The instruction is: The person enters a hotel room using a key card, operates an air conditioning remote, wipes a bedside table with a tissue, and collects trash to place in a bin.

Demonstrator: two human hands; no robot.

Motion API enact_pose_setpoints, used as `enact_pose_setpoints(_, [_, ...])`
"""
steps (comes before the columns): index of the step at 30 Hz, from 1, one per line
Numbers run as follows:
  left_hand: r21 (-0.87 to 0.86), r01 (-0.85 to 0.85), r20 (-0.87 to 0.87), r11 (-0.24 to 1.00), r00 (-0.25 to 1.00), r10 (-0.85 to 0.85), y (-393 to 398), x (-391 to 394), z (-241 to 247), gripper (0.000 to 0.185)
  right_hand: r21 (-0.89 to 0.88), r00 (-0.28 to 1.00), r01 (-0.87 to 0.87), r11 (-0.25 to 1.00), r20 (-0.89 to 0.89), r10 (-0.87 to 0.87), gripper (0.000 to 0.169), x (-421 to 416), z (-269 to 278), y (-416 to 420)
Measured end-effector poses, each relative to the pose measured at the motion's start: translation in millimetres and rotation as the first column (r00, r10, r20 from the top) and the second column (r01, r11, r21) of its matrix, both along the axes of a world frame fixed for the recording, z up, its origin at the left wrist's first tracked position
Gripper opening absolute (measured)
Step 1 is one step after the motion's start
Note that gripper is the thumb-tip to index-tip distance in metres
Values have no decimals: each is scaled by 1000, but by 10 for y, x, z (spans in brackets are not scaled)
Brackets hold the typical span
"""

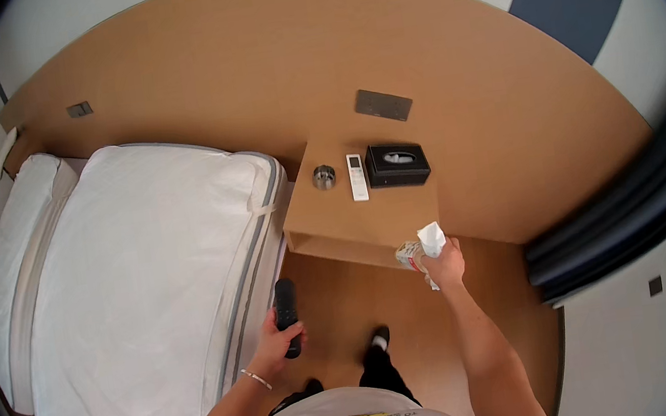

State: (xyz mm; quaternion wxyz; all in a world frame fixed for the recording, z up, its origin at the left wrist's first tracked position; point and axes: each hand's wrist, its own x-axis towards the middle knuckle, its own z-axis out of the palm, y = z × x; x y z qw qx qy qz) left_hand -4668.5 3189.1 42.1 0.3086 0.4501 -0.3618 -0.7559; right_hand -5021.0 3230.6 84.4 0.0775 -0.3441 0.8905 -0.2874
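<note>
My left hand (276, 343) is closed around a black remote control (286, 309), held upright beside the bed's edge. In my right hand (446, 264) are a crumpled white tissue (431, 238) and a printed wrapper or pack (408, 255), near the front right corner of the wooden nightstand (341, 222). On the nightstand top stand a round glass ashtray (324, 177), a white air-conditioner remote (357, 178) and a black tissue box (398, 164), side by side towards the back.
A bed with a white-covered mattress (137, 253) lies to the left. Behind it rises a wooden headboard panel (263, 59) with a socket plate (384, 105). A dark curtain (618, 214) hangs at the right. My feet are on the wooden floor (324, 288).
</note>
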Motion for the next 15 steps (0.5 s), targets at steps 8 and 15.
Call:
enact_pose_setpoints(8, [38, -143, -6, 989, 990, 143, -618, -1077, -272, 23, 271, 946, -312, 911, -2, 324, 45, -846, -340, -1465])
enact_pose_setpoints(15, [133, -195, 153, 972, 973, 175, -1106, -1644, -393, 32, 250, 886, -463, 850, 89, 456, 46, -1134, -687, -1827])
